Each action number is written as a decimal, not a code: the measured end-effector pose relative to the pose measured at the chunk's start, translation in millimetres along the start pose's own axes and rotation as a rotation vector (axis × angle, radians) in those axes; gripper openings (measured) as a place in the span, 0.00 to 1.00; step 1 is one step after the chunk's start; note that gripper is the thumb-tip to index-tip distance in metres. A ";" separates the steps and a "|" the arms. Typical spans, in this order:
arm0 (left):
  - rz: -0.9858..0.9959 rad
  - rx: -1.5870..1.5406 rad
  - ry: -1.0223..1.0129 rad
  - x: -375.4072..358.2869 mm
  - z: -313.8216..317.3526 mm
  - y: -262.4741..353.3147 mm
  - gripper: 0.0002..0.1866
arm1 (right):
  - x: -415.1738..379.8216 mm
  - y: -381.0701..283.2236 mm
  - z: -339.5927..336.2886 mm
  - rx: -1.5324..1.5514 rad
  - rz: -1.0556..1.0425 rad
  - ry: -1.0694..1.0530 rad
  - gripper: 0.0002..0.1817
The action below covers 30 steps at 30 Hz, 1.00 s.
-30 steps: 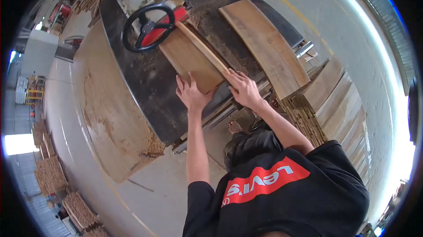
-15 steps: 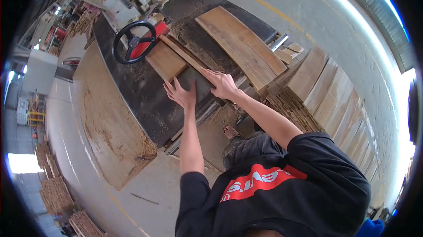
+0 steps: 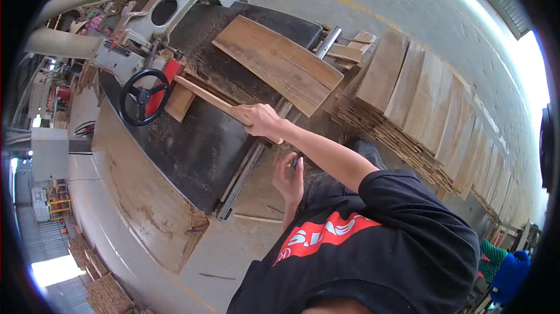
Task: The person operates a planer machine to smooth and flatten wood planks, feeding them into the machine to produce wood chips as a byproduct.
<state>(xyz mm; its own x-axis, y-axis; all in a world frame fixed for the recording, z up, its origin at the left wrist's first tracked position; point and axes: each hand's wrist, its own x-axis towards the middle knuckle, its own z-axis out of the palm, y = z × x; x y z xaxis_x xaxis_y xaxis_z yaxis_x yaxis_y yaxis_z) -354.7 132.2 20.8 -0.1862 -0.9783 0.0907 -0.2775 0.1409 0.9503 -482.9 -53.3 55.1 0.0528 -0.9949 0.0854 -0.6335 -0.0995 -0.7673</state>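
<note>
My right hand is closed around a long narrow wooden strip near its lower end. The strip slants across the dark machine table, its far end by the red guard. My left hand is near my body, below the strip's near end, fingers loosely bent and apart, with nothing visible in them. A shorter wooden board lies beside the red guard. On the table's far side rests a wide plank.
A black handwheel stands at the machine's left. Stacked planks fill the right side. A dusty wooden panel adjoins the table's left edge, and a metal rail runs along its near edge.
My left hand has left the board and drawn back toward my body. My right hand, flat on the strip before, now grips it. The shorter board appears further toward the guard. The view has shifted.
</note>
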 end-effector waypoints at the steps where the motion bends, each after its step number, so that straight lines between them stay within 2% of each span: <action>1: 0.057 0.072 -0.106 6.9 0.2 18.0 0.26 | 2.0 8.7 -9.5 0.070 0.045 -0.052 0.49; 3: 0.141 0.035 -0.255 18.6 14.6 44.0 0.27 | 0.6 34.9 -29.4 0.221 -0.077 0.118 0.36; 5: 0.172 0.000 -0.444 25.0 24.8 57.3 0.27 | -29.3 41.4 -79.8 0.292 -0.184 0.431 0.24; 6: 0.286 0.094 -0.512 29.4 30.2 62.5 0.29 | -46.2 51.8 -108.2 0.162 -0.176 0.539 0.23; 7: 0.345 0.169 -0.504 39.9 43.6 66.3 0.28 | -61.1 70.3 -134.8 0.016 -0.080 0.559 0.23; 8: 0.386 0.245 -0.503 42.2 54.8 67.8 0.27 | -70.4 106.4 -146.8 -0.144 -0.049 0.695 0.25; 9: 0.412 0.321 -0.512 37.0 64.6 69.0 0.26 | -81.7 123.3 -172.2 -0.128 0.290 0.575 0.31; 10: 0.412 0.282 -0.478 40.0 79.4 72.9 0.21 | -92.4 165.3 -166.9 -0.371 0.302 0.814 0.39; 11: 0.443 0.231 -0.403 42.3 94.5 76.6 0.19 | -99.0 193.3 -167.1 -0.264 0.540 0.746 0.45; 13: 0.510 0.132 -0.252 51.3 121.8 95.2 0.16 | -102.8 222.2 -176.9 0.608 0.738 0.430 0.45; 15: 0.670 0.206 -0.107 65.9 125.3 117.2 0.13 | -106.3 213.5 -161.7 0.972 0.613 0.379 0.42; 16: 0.671 0.236 -0.034 76.5 125.2 126.8 0.13 | -106.6 208.8 -158.5 1.153 0.544 0.348 0.40; 17: 0.671 0.270 0.033 85.5 124.8 132.3 0.13 | -107.6 210.9 -160.8 1.106 0.478 0.347 0.39; 19: 0.585 0.386 0.292 107.7 126.3 129.9 0.14 | -103.5 203.2 -165.0 1.030 0.339 0.364 0.36; 20: 0.410 0.085 0.422 120.3 128.3 122.2 0.15 | -105.5 195.7 -175.6 0.910 0.344 0.390 0.34; 22: 0.039 -0.531 0.666 134.7 134.0 96.7 0.18 | -112.7 168.4 -205.3 0.398 0.162 0.434 0.35; 23: -0.026 -0.533 0.678 142.0 132.6 94.2 0.19 | -113.6 148.6 -223.6 0.145 0.052 0.453 0.36; 24: -0.084 -0.539 0.690 152.9 129.8 93.7 0.20 | -121.3 105.8 -249.4 0.247 0.103 0.372 0.35; 25: -0.149 -0.542 0.700 159.6 126.3 94.9 0.21 | -124.1 85.5 -255.6 0.166 -0.059 0.395 0.34; 26: -0.322 -0.451 0.605 163.9 125.1 105.3 0.40 | -129.8 69.8 -258.9 0.085 -0.212 0.413 0.33; 29: -0.863 -0.963 0.457 184.1 133.5 112.3 0.43 | -148.9 16.3 -277.2 -0.168 -0.427 0.361 0.32; 30: -0.551 -1.246 0.202 180.1 141.8 93.6 0.46 | -155.2 8.4 -274.2 -0.209 -0.521 0.367 0.33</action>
<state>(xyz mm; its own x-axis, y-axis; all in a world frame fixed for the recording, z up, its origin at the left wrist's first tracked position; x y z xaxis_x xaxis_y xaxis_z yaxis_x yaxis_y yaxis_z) -547.8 -9.2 83.9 -0.1599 -0.8826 -0.4420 0.7699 -0.3918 0.5038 -708.0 104.0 209.6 0.1494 -0.7447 0.6505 -0.7345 -0.5240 -0.4312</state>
